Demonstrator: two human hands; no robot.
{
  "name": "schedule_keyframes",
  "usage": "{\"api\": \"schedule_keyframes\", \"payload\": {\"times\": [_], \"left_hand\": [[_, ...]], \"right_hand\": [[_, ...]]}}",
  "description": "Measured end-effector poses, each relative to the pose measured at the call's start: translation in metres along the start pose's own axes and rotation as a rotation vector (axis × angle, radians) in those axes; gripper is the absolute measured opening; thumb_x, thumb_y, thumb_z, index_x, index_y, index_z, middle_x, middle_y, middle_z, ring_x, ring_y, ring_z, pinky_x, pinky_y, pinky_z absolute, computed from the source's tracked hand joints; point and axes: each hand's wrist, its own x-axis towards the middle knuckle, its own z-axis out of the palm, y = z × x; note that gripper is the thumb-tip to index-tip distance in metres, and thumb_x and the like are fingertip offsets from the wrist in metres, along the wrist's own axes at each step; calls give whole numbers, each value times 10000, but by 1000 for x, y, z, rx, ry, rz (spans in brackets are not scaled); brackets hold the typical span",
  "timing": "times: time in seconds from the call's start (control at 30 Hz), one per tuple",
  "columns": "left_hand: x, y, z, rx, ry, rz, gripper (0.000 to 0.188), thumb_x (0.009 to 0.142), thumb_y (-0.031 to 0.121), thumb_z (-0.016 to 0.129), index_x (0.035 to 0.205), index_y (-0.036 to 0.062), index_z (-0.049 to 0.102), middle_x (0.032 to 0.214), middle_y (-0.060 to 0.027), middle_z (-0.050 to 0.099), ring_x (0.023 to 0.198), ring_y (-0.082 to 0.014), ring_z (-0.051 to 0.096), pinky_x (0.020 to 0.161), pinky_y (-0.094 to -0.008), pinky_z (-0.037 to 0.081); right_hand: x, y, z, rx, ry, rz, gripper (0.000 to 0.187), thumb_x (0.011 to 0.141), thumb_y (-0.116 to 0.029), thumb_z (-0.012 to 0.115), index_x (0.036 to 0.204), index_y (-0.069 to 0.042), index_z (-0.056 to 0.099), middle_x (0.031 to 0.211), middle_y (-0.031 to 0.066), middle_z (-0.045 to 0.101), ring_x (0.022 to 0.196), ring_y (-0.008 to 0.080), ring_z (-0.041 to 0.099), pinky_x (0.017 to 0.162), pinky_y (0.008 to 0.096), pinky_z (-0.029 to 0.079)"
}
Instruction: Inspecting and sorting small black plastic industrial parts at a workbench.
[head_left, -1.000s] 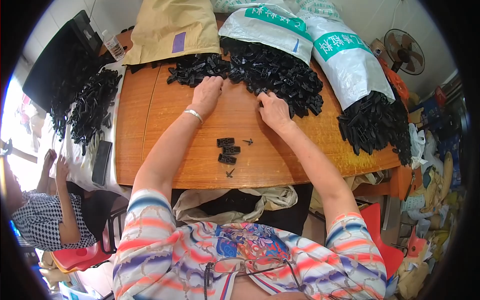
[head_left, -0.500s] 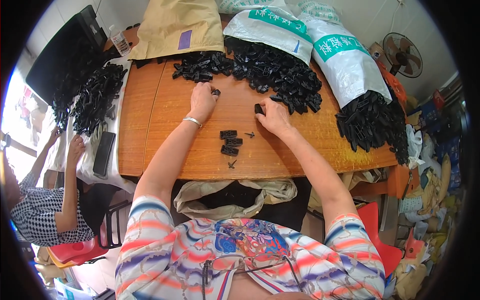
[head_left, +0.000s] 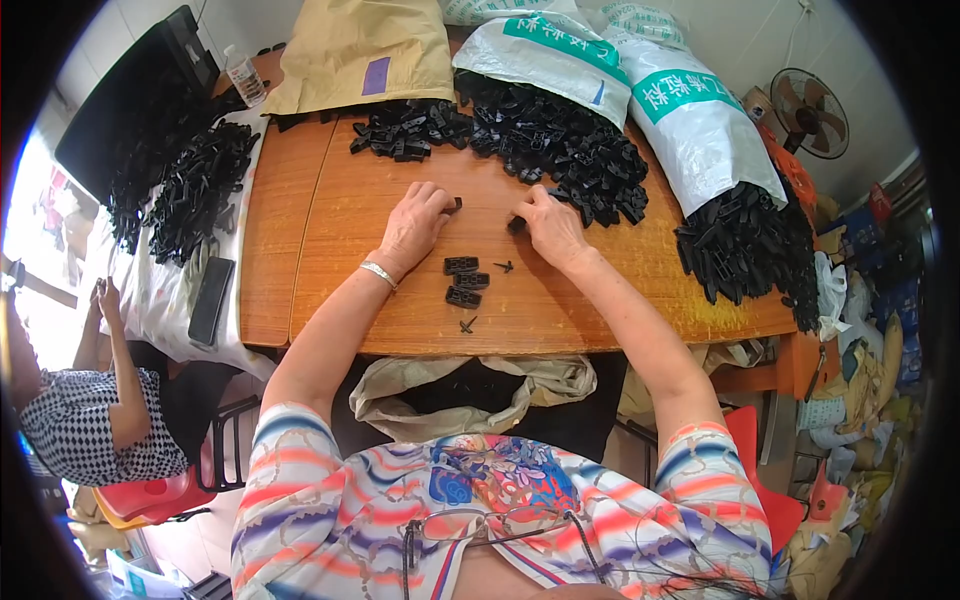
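My left hand, with a bracelet at its wrist, is closed on a small black plastic part that sticks out past the fingertips. To its right, my right hand pinches another black plastic part just above the wooden table. Between my forearms lie three black ribbed blocks, close together. Beside them is a small dark cross-shaped piece, and nearer me a second cross-shaped piece. Beyond my hands spreads a pile of black parts. My fingers hide much of both held parts.
A brown paper bag and a white sack lie at the back with black parts spilling out. An open cloth sack hangs below the near edge. At left, a co-worker sits by a phone. A fan stands back right.
My left hand has come away from the far pile, nearer and to the right, with its part. My right hand has shifted only slightly. The co-worker's hands have drawn back from their pile.
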Motion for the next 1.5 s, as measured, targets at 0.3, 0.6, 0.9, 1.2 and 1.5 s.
{"api": "schedule_keyframes", "payload": {"times": [0.3,0.6,0.9,1.2,1.5], "left_hand": [[-7,-20,3,0,-11,-356,279,725,169,782,948,48,667,974,-110,590,985,-309,530,872,-388,456],[-7,-21,3,-48,-40,-361,272,697,178,801,905,52,679,963,-92,598,985,-309,531,858,-385,458],[7,-19,-6,-175,-148,-579,277,822,313,680,828,37,693,891,-151,682,879,-313,634,754,-428,498],[-11,-19,-11,-149,-323,-333,268,808,296,702,837,29,700,854,-155,679,840,-313,634,754,-407,506],[39,-70,-13,332,-6,-359,197,804,154,688,999,131,671,1011,-79,562,1023,-267,529,810,-385,484]], "right_hand": [[37,-32,4,387,-21,74,218,774,-108,715,970,-40,647,962,144,619,924,354,610,775,427,496],[71,-57,34,358,-60,-66,163,748,-62,717,904,-19,698,924,181,613,872,368,622,762,419,510],[79,-57,25,288,-204,-87,157,739,-96,738,870,-14,717,922,207,636,885,380,625,783,413,514],[55,-41,6,500,-477,-1,283,737,-278,775,884,-41,727,868,189,696,844,359,658,758,414,518],[53,47,7,-60,37,88,159,796,-47,590,882,-92,716,930,92,610,976,304,580,826,396,511]]}}
